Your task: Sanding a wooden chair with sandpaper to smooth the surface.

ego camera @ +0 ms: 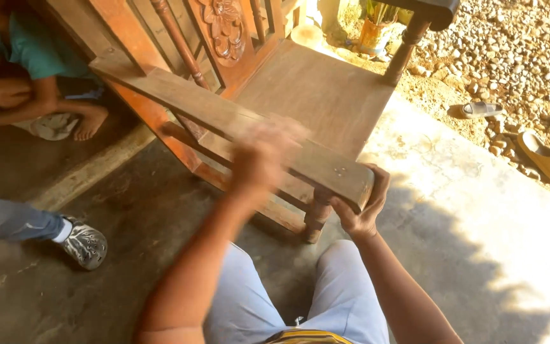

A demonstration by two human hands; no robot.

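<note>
The chair (300, 89) was bare matt wood, its armrest (224, 114) pale and unvarnished, the carved back glossier reddish; the floor (466, 210) rough concrete.

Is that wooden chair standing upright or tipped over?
Upright. The wooden chair shows a level seat, and its front leg stands on the concrete floor, with the right hand gripping the armrest.
</note>
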